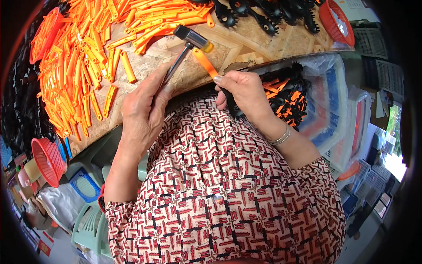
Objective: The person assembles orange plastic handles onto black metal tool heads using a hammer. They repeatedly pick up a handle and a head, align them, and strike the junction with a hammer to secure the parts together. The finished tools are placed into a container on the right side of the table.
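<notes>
The left hand (143, 108) gripped a small hammer (187, 46) by its handle, while the right hand's fingers (228, 81) pinched an orange handle (205, 62) onto a black piece (233, 105) at the table (228, 48) edge. The joining step seemed in hand; the next move probably called for a light, well-aimed tap.

Bright orange plastic strips (83, 75) cover a tan, mosaic-patterned desk (246, 46). The small metal hammer (190, 42) has a black-and-yellow head. The short-sleeved blouse (228, 189) is cream with a red-and-black brick pattern.

Your left hand (143, 108) curled shut around a hammer handle (176, 66), wrist bent, forearm bare, your right hand (246, 92) pinching an orange strip (205, 62) between thumb and fingers, bangle on that wrist
</notes>
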`<state>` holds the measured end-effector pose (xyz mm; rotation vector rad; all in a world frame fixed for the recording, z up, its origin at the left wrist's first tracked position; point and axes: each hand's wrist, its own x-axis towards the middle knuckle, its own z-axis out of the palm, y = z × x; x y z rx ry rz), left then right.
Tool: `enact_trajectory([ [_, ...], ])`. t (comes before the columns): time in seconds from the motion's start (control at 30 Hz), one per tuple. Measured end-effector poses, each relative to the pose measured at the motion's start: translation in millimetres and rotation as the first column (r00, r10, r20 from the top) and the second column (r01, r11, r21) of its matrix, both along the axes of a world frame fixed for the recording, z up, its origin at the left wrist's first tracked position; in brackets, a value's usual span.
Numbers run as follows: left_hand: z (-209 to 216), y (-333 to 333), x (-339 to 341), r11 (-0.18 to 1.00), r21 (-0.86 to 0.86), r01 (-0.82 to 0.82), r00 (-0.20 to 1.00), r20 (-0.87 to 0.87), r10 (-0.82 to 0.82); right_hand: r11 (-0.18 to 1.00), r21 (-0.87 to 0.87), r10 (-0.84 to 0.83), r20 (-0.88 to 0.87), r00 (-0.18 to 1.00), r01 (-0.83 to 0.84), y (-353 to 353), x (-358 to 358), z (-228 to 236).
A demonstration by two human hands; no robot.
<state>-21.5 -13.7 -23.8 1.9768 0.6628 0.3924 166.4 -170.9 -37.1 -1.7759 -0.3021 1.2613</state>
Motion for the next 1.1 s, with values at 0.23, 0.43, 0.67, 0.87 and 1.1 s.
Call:
enact_trajectory([
  [0.23, 11.8, -7.2, -1.7, 0.910, 0.407, 0.074, 0.997, -0.010, -0.076, 0.999, -0.015, -0.039, -0.142, 0.989, 0.038, -4.5, 6.4, 8.8],
  [0.43, 10.7, -3.0, 4.9, 0.913, 0.383, -0.138, 0.947, 0.323, 0.008, 0.998, -0.045, -0.042, -0.154, 0.987, 0.036, -4.5, 6.7, 12.4],
  [0.67, 21.3, -6.4, 3.0, 0.958, 0.238, 0.158, 0.985, -0.101, -0.138, 0.999, -0.040, 0.018, -0.125, 0.992, -0.024, -15.1, 21.9, 13.9],
  [0.87, 19.5, 13.7, -7.8, 0.859, -0.446, -0.252, 0.940, 0.097, 0.326, 0.646, -0.626, 0.755, 0.441, 0.486, -0.436, -87.2, 137.9, 71.9],
  [1.1, 11.6, 30.1, 13.4, 0.772, -0.549, -0.320, 0.887, 0.113, 0.448, 0.889, -0.125, 0.146, 0.989, 0.012, -0.441, 21.7, 115.0, 67.4],
])
